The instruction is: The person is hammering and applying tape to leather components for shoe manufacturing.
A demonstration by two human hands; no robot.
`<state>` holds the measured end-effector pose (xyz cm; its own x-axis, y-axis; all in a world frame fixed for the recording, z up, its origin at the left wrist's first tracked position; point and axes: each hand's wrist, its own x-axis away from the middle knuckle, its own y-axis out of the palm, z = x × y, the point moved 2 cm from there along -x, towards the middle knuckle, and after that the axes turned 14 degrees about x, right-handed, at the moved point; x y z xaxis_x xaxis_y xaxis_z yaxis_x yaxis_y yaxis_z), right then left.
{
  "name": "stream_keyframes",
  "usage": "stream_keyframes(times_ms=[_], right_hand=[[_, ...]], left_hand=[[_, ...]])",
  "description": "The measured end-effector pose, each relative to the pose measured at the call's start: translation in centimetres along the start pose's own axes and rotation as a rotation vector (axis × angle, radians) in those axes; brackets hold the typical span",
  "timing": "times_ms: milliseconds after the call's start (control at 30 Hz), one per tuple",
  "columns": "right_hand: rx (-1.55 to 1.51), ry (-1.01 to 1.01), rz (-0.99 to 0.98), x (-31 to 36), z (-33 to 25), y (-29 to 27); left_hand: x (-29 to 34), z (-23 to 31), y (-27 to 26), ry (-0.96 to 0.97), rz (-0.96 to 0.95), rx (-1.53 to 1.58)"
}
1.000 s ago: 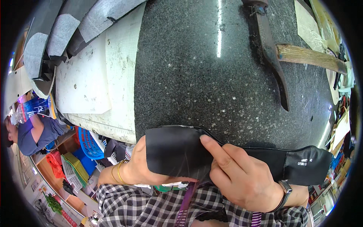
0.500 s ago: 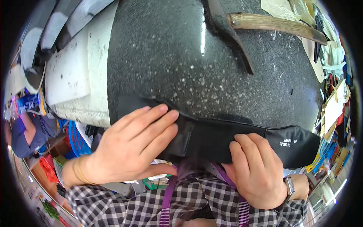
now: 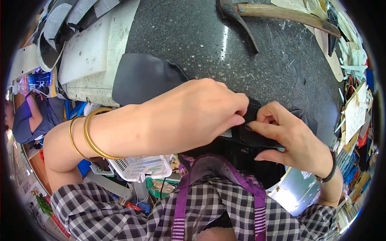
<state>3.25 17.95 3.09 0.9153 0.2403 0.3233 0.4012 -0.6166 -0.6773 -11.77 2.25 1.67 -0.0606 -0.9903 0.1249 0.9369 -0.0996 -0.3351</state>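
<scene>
A soft black leather piece (image 3: 140,78), perhaps a boot upper, lies along the near edge of a dark speckled slab (image 3: 189,40). Its broad end rests at the left, while the folded middle hangs over the edge toward my body. My left hand (image 3: 205,108) reaches across from the left, its thumb and fingers closed at the leather's upper edge. Close by on the right, my right hand (image 3: 287,132) pinches the same edge between bent fingers and thumb. Both hands hide much of the middle part.
A hammer with a wooden handle (image 3: 285,18) lies at the far right of the slab. White boards (image 3: 86,58) and stacked dark pieces are on the left. Below are white plastic baskets (image 3: 140,166). Scraps (image 3: 356,108) crowd the right side. Another person's arm (image 3: 35,112) shows at far left.
My left hand has moved right, next to my right hand, and both went from lying on the leather to pinching its edge. The leather's near part now folds down over the edge.
</scene>
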Motion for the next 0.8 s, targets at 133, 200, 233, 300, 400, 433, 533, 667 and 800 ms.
stream_keyframes(times_ms=[133,200,233,300,400,433,533,667,800], right_hand=[[0.243,-0.081,0.035,0.7,-0.7,1.6],[0.517,-0.100,0.229,1.5,-1.5,2.6],[0.579,-0.070,0.226,2.2,-1.9,3.0],[0.633,-0.106,0.385,3.2,-1.4,3.9],[0.731,-0.013,0.464,4.9,1.2,2.2],[0.734,-0.052,0.419,5.6,1.8,1.7],[0.733,-0.330,0.323,5.5,1.2,2.1],[0.845,-0.394,0.029,8.1,-2.7,3.0],[0.672,-0.530,-0.226,4.6,-1.9,2.6]], left_hand=[[-0.4,0.9,-0.1,-0.059,-0.071,-0.026],[0.4,1.7,0.2,-0.079,-0.139,0.031],[1.0,2.4,0.6,-0.224,-0.211,0.013],[1.9,2.9,2.3,0.045,-0.186,-0.431],[3.1,2.3,4.0,0.175,-0.049,-0.624],[3.8,2.2,3.6,0.170,-0.004,-0.587],[7.4,2.3,4.5,0.150,-0.219,-0.500],[8.3,-1.6,10.0,0.151,-0.262,-0.362],[7.2,0.3,2.6,0.150,0.089,0.089]])
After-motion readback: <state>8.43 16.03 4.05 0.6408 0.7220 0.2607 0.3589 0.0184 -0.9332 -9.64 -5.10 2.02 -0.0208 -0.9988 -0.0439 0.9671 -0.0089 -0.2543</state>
